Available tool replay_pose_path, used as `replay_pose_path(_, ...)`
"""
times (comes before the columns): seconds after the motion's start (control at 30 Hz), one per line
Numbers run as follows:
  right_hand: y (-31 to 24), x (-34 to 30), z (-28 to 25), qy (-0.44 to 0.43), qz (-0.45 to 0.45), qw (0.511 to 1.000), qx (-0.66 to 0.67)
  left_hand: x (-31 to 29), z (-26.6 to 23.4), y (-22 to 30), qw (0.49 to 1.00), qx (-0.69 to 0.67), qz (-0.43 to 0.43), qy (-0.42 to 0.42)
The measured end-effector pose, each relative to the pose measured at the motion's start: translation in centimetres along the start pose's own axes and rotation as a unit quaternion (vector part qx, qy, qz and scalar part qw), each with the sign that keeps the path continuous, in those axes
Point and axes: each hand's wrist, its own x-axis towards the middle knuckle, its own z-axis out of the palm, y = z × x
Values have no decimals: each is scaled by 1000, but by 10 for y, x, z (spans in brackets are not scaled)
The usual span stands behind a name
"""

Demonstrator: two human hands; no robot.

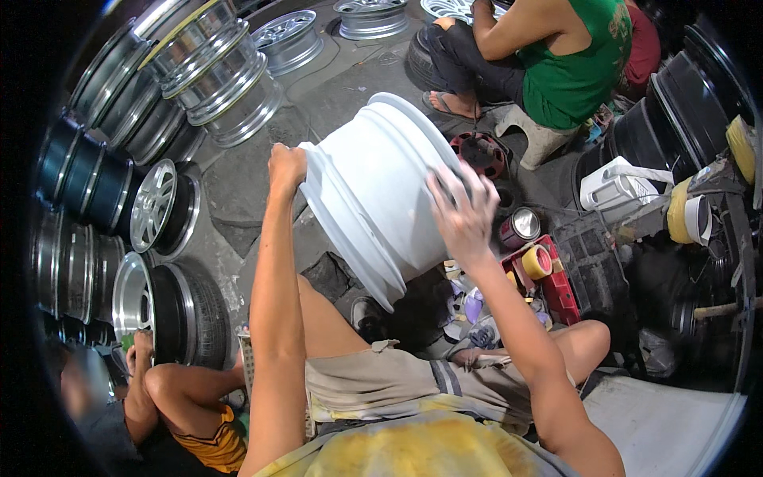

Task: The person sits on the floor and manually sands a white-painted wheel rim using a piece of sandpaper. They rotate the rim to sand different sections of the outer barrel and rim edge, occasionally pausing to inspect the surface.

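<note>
A white-painted wheel rim (pixel 381 183) is held up tilted in front of me, above my knees. My left hand (pixel 286 165) is closed on the edge of its left lip. Over the right side of the barrel, close to the right lip, is my right hand (pixel 465 211), its fingers spread and a little blurred. I cannot tell whether its fingertips touch the metal. The rim's inner side is turned away and hidden.
Stacked bare rims (pixel 214 71) and dark rims stand to the left. A co-worker in green (pixel 576 63) sits on a stool (pixel 532 139) ahead right; another person crouches lower left. On the right are a paint can (pixel 520 226), a red crate (pixel 563 290) and a white jug (pixel 620 184).
</note>
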Motion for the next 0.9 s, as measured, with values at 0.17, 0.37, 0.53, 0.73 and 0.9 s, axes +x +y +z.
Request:
replay_pose_path(0.17,-11,37,11,11,14,999,30,18,-3,-15,999,-6,-10,-32)
replay_pose_path(0.37,5,-39,-4,7,8,999,39,-13,-5,7,1000,-14,-19,-12)
replay_pose_path(0.53,2,110,45,-48,-53,997,40,-14,7,-2,999,-26,31,29)
replay_pose_path(0.73,-9,93,50,-22,-48,998,27,24,0,-24,999,-49,-3,-16)
replay_pose_path(0.9,12,-35,-1,8,-7,999,48,20,0,-8,998,-28,-37,-50)
